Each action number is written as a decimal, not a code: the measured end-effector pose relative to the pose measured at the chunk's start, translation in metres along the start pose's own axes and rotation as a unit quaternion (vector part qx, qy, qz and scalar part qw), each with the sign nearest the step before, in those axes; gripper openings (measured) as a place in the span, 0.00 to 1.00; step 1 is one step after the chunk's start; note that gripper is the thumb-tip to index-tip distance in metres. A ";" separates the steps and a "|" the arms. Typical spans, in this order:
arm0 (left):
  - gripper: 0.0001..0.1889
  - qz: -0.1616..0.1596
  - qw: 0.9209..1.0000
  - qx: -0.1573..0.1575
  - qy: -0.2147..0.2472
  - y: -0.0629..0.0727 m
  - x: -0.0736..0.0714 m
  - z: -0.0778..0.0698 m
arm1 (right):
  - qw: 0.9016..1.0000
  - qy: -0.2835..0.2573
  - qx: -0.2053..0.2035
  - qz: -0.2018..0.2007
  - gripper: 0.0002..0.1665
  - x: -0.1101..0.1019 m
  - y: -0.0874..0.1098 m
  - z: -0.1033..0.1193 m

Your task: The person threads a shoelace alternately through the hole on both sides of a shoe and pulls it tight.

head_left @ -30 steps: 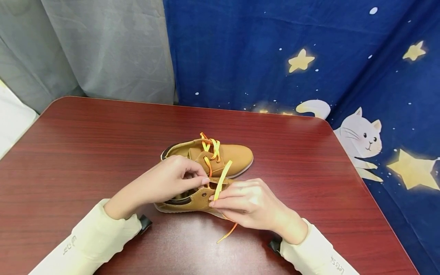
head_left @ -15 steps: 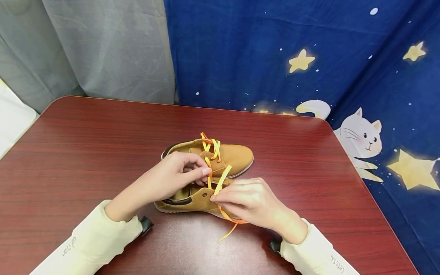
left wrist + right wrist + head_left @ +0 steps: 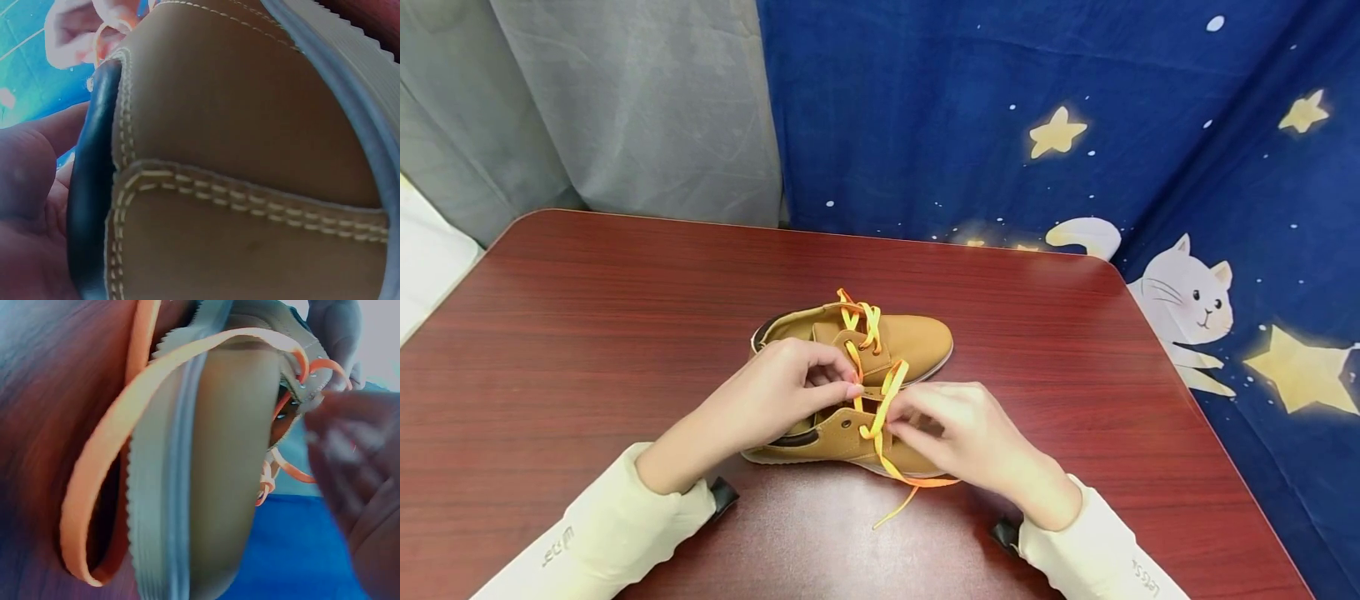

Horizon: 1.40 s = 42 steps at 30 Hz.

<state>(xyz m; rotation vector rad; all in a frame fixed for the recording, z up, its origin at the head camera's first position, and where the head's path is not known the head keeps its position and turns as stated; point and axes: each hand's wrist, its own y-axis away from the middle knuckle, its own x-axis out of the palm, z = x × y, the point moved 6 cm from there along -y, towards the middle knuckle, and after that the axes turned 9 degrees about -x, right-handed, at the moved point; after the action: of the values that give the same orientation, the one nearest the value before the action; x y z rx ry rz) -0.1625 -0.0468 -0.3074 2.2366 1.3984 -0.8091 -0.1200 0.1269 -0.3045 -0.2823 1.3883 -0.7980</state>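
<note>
Two tan shoes lie side by side in the head view, toes to the right. The near shoe [image 3: 831,442] has a loose yellow-orange shoelace [image 3: 891,467] through its side, with one end trailing on the table. My left hand [image 3: 782,379] reaches over its opening, thumb and fingers pinching an upright stretch of lace by the tongue. On the other side my right hand [image 3: 970,429] pinches the lace beside the eyelets, where it bends in a loop. The right wrist view shows a broad lace loop [image 3: 94,462] hanging past the sole. Close to the left wrist camera is the dark padded collar [image 3: 94,181].
Behind it stands the far shoe [image 3: 917,342], its own lace [image 3: 871,325] threaded across. Both shoes are on a dark red wooden table [image 3: 625,300]. A grey curtain [image 3: 647,108] and a blue star-patterned curtain [image 3: 925,108] hang beyond the table's back edge.
The right fingers have shifted slightly right and up, and the lace's straight standing end now bends into a loop by the eyelets. The left hand rose a little, then lowered again.
</note>
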 end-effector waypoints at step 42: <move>0.05 -0.076 0.989 -0.067 0.106 0.004 -0.041 0.005 | 0.987 -0.071 0.134 0.048 0.06 0.010 0.007 -0.009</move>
<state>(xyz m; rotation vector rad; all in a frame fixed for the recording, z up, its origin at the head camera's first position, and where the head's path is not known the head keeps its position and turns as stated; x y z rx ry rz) -0.1744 -0.0793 -0.2843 2.1834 1.6853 -0.5179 -0.1260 0.1280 -0.3179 -0.0605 1.1381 -0.8568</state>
